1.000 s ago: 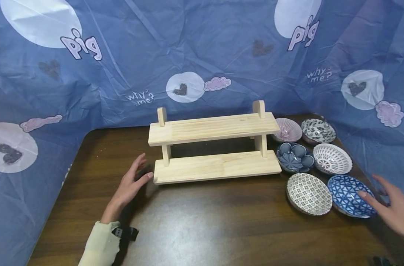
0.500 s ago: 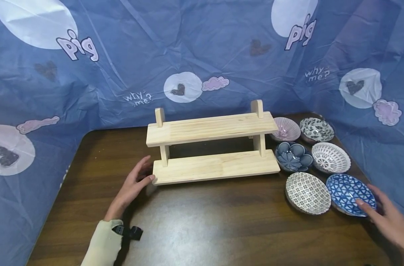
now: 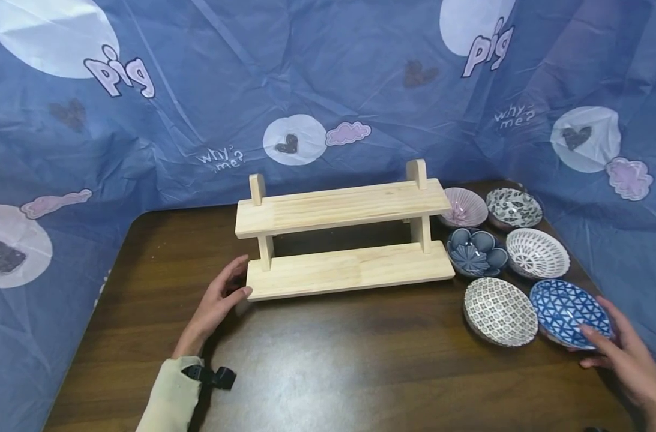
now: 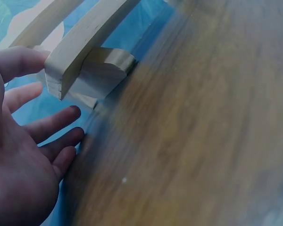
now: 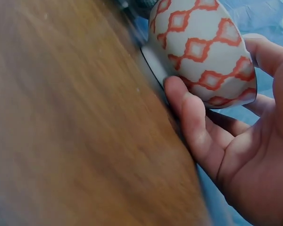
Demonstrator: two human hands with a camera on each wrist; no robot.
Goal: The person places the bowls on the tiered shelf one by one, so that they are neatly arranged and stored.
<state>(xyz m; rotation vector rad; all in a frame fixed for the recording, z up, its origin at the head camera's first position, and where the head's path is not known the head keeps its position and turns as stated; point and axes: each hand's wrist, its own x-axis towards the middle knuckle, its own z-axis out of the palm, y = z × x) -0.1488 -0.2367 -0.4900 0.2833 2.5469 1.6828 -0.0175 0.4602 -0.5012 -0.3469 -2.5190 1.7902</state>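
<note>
In the head view a two-tier wooden shelf (image 3: pixel 349 240) stands on the brown table. My left hand (image 3: pixel 214 306) is at its left end, the thumb touching the corner of the lower board; in the left wrist view the other fingers (image 4: pixel 52 125) spread loosely, off the wood. On the right, my right hand (image 3: pixel 625 354) holds a bowl (image 3: pixel 568 312) with a blue triangle pattern inside. Its thumb lies over the rim and its fingers reach under the side. The right wrist view shows the bowl's white outer wall with red diamonds (image 5: pixel 198 49), tilted, fingertips near the foot.
Beside the held bowl is a grey-patterned bowl (image 3: pixel 500 312). Behind them stand a blue flower-shaped bowl (image 3: pixel 476 255), a white dashed bowl (image 3: pixel 537 253), a pink ribbed bowl (image 3: pixel 465 207) and a leaf-patterned bowl (image 3: pixel 514 208). A blue printed cloth (image 3: pixel 198 90) hangs behind the table (image 3: pixel 360 360).
My right hand has come in from the right and taken hold of the blue bowl's rim. My left hand has moved slightly in, its thumb now against the shelf's lower board.
</note>
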